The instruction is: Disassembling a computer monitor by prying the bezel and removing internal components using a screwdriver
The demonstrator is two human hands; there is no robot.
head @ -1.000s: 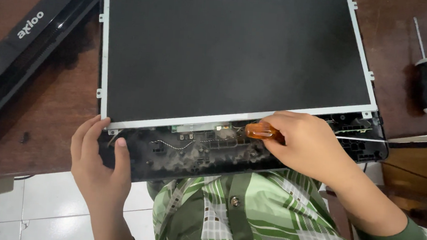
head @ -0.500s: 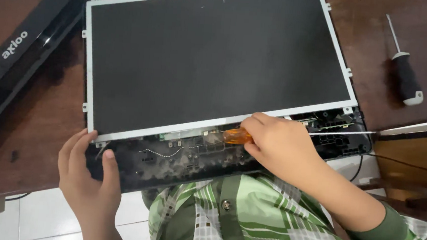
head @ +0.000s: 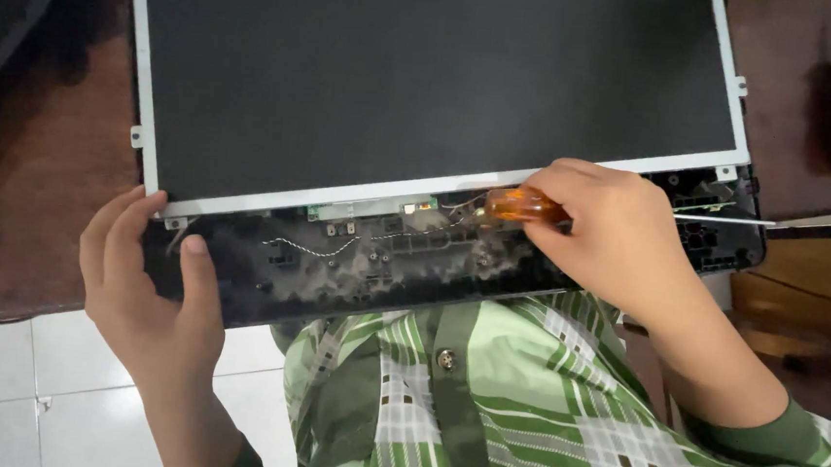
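The right hand (head: 620, 233) is curling its fingers closed around an orange-handled screwdriver (head: 523, 207), wrist bent down over the dusty black base (head: 365, 264) under the dark screen panel (head: 426, 78). The left hand (head: 148, 288) is gripping that base's near left corner, thumb on top, at the edge of the wooden bench (head: 38, 197).

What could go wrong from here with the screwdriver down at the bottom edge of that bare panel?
1. The right hand works the orange-handled screwdriver right beside the thin twisted wires; a slip might nick them or the small green board.
2. The dusty black housing overhangs the table edge, steadied only by the left hand; it may tip.
3. The screen panel lies exposed and could get scratched.
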